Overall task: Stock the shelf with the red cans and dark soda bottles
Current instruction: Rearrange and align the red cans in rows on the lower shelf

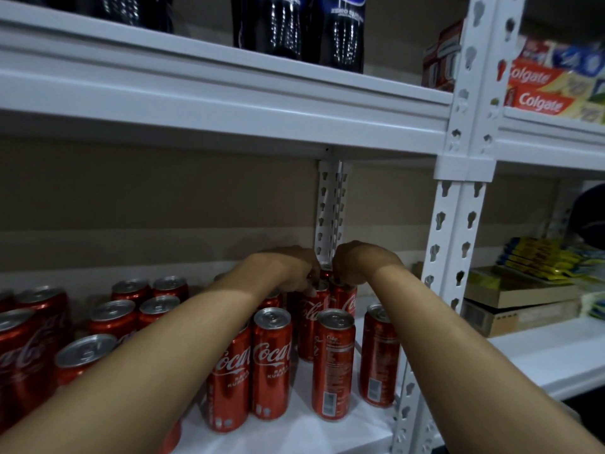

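Both hands reach to the back of the white shelf (327, 430). Left hand (288, 270) has its fingers curled down on the top of a red can (312, 322). Right hand (357, 263) pinches the top of the red can beside it (345, 299). More red cans (271, 362) stand upright in rows on the same shelf, in front and to the left. Dark soda bottles (301, 27) stand on the shelf above. Toothpaste boxes (543, 96) sit up on the right.

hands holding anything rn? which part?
Yes. Left hand and right hand each grip the top of a red can at the back of the shelf; fingers curl over the rims.
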